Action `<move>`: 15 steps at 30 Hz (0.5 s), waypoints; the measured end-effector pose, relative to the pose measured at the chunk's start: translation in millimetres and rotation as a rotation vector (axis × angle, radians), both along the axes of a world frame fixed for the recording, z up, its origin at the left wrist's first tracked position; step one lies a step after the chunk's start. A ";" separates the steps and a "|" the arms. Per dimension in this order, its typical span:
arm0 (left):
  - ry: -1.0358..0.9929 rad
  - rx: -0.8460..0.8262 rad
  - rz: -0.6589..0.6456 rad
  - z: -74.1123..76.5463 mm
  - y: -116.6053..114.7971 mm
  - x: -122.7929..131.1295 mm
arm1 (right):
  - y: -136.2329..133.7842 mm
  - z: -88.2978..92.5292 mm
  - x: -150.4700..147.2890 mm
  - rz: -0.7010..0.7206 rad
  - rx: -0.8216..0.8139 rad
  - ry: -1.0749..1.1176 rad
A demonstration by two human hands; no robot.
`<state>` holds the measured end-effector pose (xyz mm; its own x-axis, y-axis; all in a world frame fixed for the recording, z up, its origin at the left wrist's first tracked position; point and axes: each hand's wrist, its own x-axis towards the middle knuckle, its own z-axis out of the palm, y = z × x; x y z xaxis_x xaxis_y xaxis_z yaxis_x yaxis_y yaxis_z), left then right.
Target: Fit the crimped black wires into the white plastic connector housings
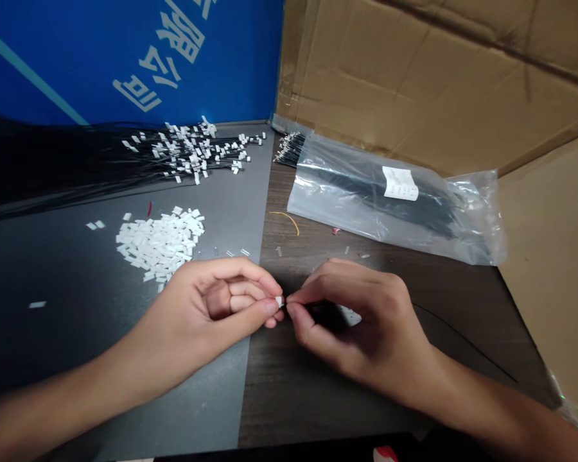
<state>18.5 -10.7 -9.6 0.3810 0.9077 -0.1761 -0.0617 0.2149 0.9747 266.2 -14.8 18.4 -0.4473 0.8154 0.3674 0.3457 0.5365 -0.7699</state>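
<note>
My left hand (221, 301) pinches a small white plastic connector (279, 300) between thumb and forefinger. My right hand (356, 321) meets it from the right, fingers pinched on a thin black wire (467, 343) that trails off to the right across the dark wood table (318, 398). The wire's tip sits at the connector; whether it is inside I cannot tell. A pile of loose white connectors (158, 244) lies on the grey mat (67, 321) just beyond my left hand.
Finished black wires with white connectors (192, 151) fan out at the back left. A clear plastic bag of black wires (390, 199) lies at the back right. A blue printed board (125, 58) and brown cardboard (438, 77) wall the bench. A yellow wire scrap (289, 219) lies mid-table.
</note>
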 end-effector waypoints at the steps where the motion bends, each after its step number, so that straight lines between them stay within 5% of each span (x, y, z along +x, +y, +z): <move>1: -0.006 -0.003 -0.005 0.9 0.1 0.1 | 0.0 -0.3 -0.1 0.001 -0.001 -0.003; 15: -0.024 -0.010 -0.004 -5.8 -2.0 -4.9 | -0.7 -0.4 -0.6 -0.032 -0.024 -0.011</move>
